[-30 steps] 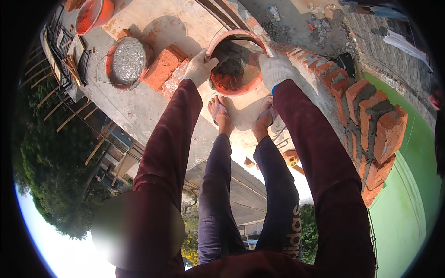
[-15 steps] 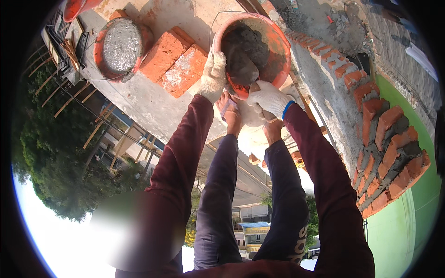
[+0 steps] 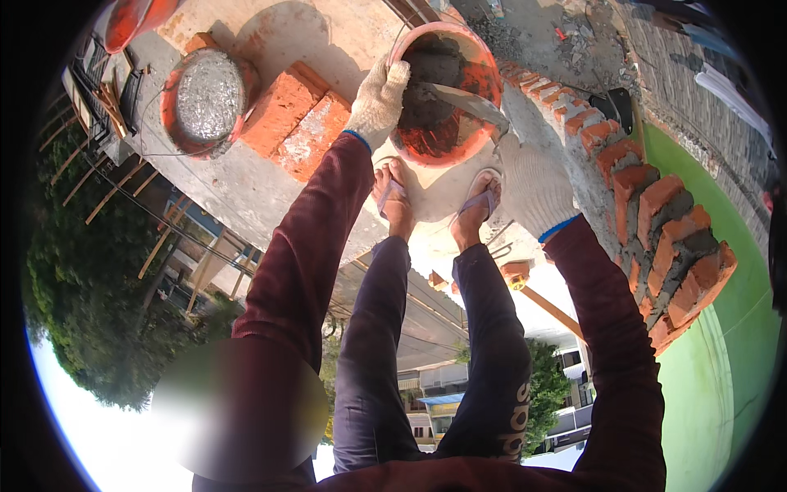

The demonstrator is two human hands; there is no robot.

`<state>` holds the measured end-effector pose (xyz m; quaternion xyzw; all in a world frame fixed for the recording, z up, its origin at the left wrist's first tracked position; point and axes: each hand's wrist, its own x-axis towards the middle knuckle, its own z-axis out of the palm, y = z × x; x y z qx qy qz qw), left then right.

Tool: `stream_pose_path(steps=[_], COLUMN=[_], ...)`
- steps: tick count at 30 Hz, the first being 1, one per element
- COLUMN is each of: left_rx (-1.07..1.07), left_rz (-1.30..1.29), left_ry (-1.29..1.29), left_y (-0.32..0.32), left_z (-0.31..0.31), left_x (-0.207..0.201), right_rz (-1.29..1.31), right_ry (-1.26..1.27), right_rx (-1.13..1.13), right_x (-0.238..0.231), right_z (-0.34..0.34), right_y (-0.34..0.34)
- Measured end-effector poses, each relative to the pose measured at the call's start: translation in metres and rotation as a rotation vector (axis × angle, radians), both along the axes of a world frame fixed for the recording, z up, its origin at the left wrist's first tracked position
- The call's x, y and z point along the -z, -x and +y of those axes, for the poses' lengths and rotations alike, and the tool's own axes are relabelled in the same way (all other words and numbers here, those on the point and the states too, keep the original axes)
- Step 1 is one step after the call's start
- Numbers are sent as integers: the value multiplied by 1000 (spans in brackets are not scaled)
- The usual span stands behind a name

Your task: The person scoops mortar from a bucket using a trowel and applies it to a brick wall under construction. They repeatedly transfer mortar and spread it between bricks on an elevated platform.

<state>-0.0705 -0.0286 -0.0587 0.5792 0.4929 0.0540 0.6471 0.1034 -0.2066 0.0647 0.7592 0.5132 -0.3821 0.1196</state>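
Over your sandalled feet (image 3: 484,195), your left hand (image 3: 378,102), in a cream knitted glove, is closed on the left rim of a round orange-red plastic bucket (image 3: 484,78). Your right hand (image 3: 537,184), in a matching glove with a blue cuff, appears closed round the handle of a grey metal trowel (image 3: 463,100), though the glove hides the handle itself.

The trowel's blade lies within the bucket's mouth, its long axis slanting up and left from your right glove, its tip toward dark grey mortar (image 3: 434,61). The bucket's mouth faces up toward you, close by your toes; whether its base rests on anything cannot be told. A slackened left grip could let it roll or tip onto your feet; a hard scrape could fling mortar over the rim.

Beyond your left glove, weathered red bricks (image 3: 283,115) lie together on a pale concrete slab (image 3: 229,193), beside a wire-handled orange bucket of grey mix (image 3: 169,107). To your right curves a mortared red brick wall (image 3: 656,201), backed by a bright green wall (image 3: 750,238). Farther off, upper left, sits another red bucket (image 3: 135,23).
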Motion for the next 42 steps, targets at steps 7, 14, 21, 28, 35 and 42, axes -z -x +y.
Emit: stream_pose_path(steps=[7, 14, 21, 28, 35, 42], left_rx=[243, 95, 179, 182, 69, -130], left_rz=[-44, -2, -79, -218, -252, -266], left_ry=[-206, -104, -185, -109, 36, 189], left_y=[-22, -33, -47, -66, -41, -33], left_z=[1, 8, 18, 5, 21, 41], left_x=[23, 12, 12, 10, 18, 41], right_rz=[-17, -68, -229, 8, 323, -171], right_ry=[-88, -4, -201, 199, 198, -423], right_rx=[-68, -105, -298, -218, 58, -236], right_x=[104, 49, 27, 99, 94, 106], right_z=[18, 6, 61, 65, 25, -30], right_y=[11, 39, -42, -71, -22, 14])
